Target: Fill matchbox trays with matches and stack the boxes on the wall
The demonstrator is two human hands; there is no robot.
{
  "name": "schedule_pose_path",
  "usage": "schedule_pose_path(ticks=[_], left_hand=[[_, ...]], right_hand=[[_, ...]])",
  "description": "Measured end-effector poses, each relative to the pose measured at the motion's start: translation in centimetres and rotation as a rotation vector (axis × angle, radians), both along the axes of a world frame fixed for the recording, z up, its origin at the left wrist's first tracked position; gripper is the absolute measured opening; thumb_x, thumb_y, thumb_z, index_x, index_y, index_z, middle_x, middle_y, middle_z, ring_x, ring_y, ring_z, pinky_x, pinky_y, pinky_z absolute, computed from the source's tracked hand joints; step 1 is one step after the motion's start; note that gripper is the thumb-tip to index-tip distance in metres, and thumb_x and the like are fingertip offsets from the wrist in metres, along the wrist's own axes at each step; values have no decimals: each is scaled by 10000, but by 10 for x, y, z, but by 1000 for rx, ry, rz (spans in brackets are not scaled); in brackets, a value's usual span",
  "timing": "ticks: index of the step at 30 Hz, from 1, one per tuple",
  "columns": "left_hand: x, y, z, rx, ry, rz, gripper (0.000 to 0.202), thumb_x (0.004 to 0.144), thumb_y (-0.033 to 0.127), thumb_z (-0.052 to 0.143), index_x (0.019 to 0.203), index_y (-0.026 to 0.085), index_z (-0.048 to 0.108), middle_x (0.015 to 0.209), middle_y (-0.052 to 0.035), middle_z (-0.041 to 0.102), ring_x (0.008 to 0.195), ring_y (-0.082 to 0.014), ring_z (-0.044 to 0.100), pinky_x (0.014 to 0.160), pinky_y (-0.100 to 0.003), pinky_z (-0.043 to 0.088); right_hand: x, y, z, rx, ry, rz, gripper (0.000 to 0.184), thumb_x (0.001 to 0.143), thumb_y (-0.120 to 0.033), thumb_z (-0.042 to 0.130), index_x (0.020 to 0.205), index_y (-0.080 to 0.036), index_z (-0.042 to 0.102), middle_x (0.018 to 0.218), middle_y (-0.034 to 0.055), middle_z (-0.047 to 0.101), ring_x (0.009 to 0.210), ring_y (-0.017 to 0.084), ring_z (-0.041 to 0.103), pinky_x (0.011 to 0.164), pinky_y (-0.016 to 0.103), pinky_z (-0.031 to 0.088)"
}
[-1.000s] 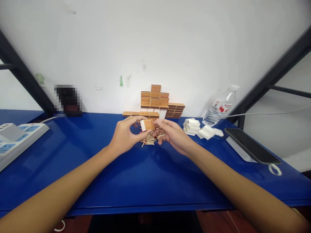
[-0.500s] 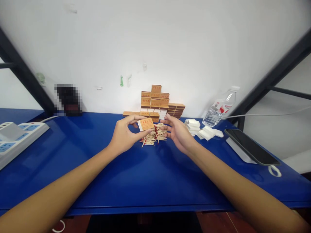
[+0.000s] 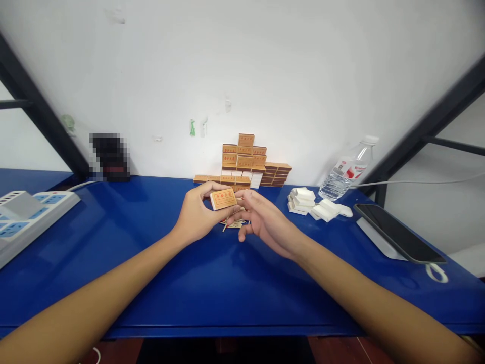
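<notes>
A yellow matchbox (image 3: pixel 224 198) with red print is gripped between the thumb and fingers of my left hand (image 3: pixel 195 212), its label facing me. Against or very close to the box's right end are the fingertips of my right hand (image 3: pixel 265 217), whose fingers are loosely bent and apart. Under and behind the hands lies a pile of loose matches (image 3: pixel 237 222) with red heads, mostly covered by my right hand. Beyond it, stacked matchboxes (image 3: pixel 244 160) rise against the wall, with a lower stack (image 3: pixel 276 174) to the right.
Several white paper trays (image 3: pixel 301 199) lie right of my right hand. Behind them a clear water bottle (image 3: pixel 346 169) leans at the wall. A phone (image 3: pixel 397 232) rests at the right, and a power strip (image 3: pixel 38 222) at the left. All stand on a blue table (image 3: pixel 212 288).
My right hand has moved left and inward to the end of the matchbox, covering more of the matches. The matchbox has shifted slightly left and down in my left hand.
</notes>
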State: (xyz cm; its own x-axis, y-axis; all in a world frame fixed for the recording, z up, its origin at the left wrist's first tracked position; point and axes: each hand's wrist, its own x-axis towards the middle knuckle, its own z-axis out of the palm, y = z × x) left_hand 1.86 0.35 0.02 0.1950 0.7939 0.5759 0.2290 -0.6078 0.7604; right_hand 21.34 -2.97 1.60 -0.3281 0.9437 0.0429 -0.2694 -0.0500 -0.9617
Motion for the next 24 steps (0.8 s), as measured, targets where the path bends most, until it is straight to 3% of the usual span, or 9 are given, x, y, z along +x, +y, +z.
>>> schedule_pose_path(ticks=[2, 6, 11, 16, 21, 24], left_hand=[[0, 0, 0, 9, 7, 11, 375, 750, 344, 912, 1056, 194, 756, 983, -44, 802, 889, -203, 757, 804, -330, 607], [1, 0, 1, 37, 4, -10, 409, 721, 364, 934, 1053, 197, 763, 995, -45, 798, 908, -211, 751, 811, -336, 600], [2, -3, 0, 64, 76, -11, 307, 783, 310, 879, 1062, 226, 781, 1038, -38, 793, 947, -214, 739, 820, -343, 582], [1, -2, -1, 191, 190, 34, 400, 812, 326, 867, 1183, 227, 758, 1066, -45, 792, 868, -185, 707, 745, -317, 559], [1, 0, 0, 226, 172, 81, 355, 817, 258, 849, 1154, 206, 752, 1062, -38, 805, 841, -167, 703, 748, -300, 566], [1, -1, 2, 215, 145, 123, 352, 816, 275, 849, 1152, 216, 762, 1094, -34, 807, 868, -174, 711, 780, -311, 578]], right_hand=[[-1, -1, -1, 2, -9, -36, 422, 888, -608, 738, 1044, -228, 638, 1089, 73, 685, 838, 184, 665, 519, 251, 539], [2, 6, -4, -40, -12, -342, 396, 836, -539, 808, 980, -219, 625, 1097, 54, 669, 763, 132, 629, 477, 211, 497], [-8, -3, -8, 106, -124, -135, 512, 785, -537, 858, 1084, -229, 579, 887, 1, 659, 691, 160, 655, 430, 245, 502], [-5, 3, -15, 210, -180, -303, 596, 774, -546, 856, 1110, -237, 473, 793, -39, 656, 558, 125, 608, 374, 210, 424], [4, 14, -13, 221, -194, -313, 595, 775, -574, 828, 1115, -252, 461, 929, 9, 673, 634, 153, 650, 404, 246, 500], [3, 13, -10, 218, -118, -559, 554, 772, -542, 815, 1120, -270, 481, 1034, 15, 630, 754, 159, 659, 463, 245, 539]])
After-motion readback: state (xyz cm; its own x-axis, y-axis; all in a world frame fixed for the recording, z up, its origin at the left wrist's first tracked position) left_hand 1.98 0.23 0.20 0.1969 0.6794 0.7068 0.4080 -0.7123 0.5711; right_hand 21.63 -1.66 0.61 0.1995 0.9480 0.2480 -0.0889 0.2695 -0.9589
